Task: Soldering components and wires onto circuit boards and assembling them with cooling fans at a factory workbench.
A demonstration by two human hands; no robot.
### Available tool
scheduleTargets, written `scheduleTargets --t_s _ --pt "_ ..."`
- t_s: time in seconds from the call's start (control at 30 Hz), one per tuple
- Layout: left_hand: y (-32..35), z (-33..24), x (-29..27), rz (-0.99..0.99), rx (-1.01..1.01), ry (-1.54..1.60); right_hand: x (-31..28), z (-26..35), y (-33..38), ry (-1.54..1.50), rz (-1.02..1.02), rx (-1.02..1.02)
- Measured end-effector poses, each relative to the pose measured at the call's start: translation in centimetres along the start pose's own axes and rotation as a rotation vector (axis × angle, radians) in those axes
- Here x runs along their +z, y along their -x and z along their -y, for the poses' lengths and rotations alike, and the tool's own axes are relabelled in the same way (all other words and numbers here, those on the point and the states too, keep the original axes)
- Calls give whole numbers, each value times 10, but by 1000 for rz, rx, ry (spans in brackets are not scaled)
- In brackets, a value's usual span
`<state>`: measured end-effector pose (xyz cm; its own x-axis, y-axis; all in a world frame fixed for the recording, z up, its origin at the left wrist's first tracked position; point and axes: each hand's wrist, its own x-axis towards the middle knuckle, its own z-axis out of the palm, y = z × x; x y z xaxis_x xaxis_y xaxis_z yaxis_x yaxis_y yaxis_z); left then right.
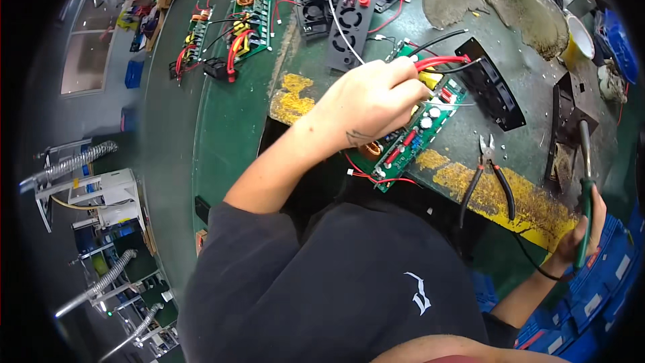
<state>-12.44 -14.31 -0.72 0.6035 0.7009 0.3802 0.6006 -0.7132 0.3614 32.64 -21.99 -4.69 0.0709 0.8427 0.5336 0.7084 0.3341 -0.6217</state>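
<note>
My left hand (376, 97) is closed in a pinch over a green circuit board (410, 141) at the bench edge. A thin strand of solder wire (339, 27) comes down from above into the fingers, and its end sticks out to the right over the board. Thick red wires (443, 62) run from beside these fingers to a black fan panel (494, 84); the fingers hide their other ends. At far right, my right hand (581, 235) grips a soldering iron (586, 212) by its green handle. The iron's metal shaft reaches up to a dark metal stand (564, 134).
Pliers (487, 161) with black handles lie open near the yellow-worn bench edge. Behind are black fan panels (351, 27), more circuit boards (247, 27) and a large crusted grey hood (494, 0). Blue bins (598, 282) stand at lower right.
</note>
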Motion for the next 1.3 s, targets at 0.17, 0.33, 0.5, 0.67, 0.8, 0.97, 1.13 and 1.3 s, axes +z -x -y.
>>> scheduleTargets --t_s 0.17,0.33,0.5,0.67,0.8,0.97,1.13,1.3 --pt "-15 -21 14 -102 54 105 -53 -42 46 -347 -219 246" --pt "-40 -29 34 -171 189 75 -77 -27 69 -745 -364 385" --pt "-50 -29 49 -121 188 59 -62 14 96 -870 -534 375" --pt "-53 -37 42 -92 135 64 -9 61 85 -1007 -303 347" --pt "-49 -36 43 -62 101 62 16 64 82 -967 -271 432" --pt "-43 -34 45 -69 74 57 35 63 78 -929 -278 548" --pt "-43 -34 46 -83 71 55 41 63 77 -950 -285 587" --pt "-43 -35 45 -70 63 70 41 60 78 -969 -277 598"
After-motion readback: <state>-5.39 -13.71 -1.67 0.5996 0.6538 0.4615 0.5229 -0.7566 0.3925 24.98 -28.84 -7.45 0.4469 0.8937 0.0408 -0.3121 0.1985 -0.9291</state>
